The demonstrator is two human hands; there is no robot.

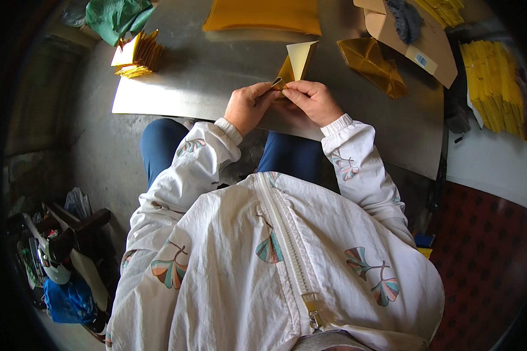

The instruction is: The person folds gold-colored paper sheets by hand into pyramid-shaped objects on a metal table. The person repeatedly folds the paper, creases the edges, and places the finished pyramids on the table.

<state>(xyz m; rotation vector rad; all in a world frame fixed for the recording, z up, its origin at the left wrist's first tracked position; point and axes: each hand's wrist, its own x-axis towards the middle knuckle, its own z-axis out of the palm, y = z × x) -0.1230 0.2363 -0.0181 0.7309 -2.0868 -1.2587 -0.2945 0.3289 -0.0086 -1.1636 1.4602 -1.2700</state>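
Note:
Between my two hands is a partly folded sheet of gold foil paper (299, 61), its pale cream underside showing on a raised flap. My left hand (247, 106) pinches the folded left corner between thumb and fingers. From the other side, my right hand (314, 102) grips the lower edge, thumb close to the left thumb. Both hands are just above the near edge of the metal table (228, 70). A folded gold piece (373, 65) with creases lies to the right of my right hand. Beyond the hands rests a stack of flat gold sheets (263, 16).
A pile of folded gold pieces (138, 55) stands at the table's left, by a green plastic bag (116, 19). At the right are an open cardboard box (436, 44) holding a dark grey cloth (405, 21), and bundled yellow-gold pieces (498, 88). A blue bag (70, 301) sits lower left.

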